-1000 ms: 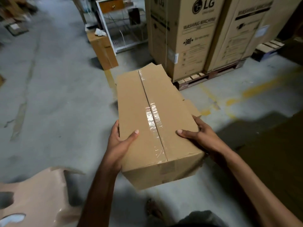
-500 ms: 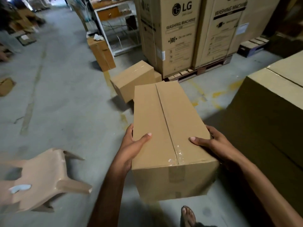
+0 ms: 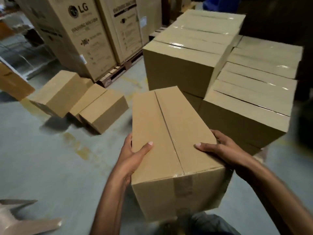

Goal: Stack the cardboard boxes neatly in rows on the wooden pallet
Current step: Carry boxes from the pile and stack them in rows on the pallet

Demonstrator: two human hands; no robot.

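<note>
Right now the box (image 3: pixel 169 141) is off the floor, carried at about waist height in front of the person, its long side pointing away and a clear tape seam running down the middle of its top. The left hand (image 3: pixel 133 158) grips the box's left edge near the close end, thumb lying flat on the top and the other fingers out of sight down the side. The right hand (image 3: pixel 223 150) holds the opposite edge the same way, thumb on the top and fingers curled round the side.

Just beyond the far end of the box stands a stack of boxes (image 3: pixel 186 65), taped on top and set in tight rows. The taller part is at the left and a lower row (image 3: pixel 250 102) is at the right. What the stack stands on is hidden. To the left, two loose boxes (image 3: pixel 57 92) (image 3: pixel 103 111) lie at angles on the grey floor (image 3: pixel 42 158), touching each other. Behind them, tall washing machine cartons (image 3: pixel 79 36) stand on a wooden pallet (image 3: pixel 116 73). A blurred tan object (image 3: pixel 25 223) shows at the bottom left corner.
</note>
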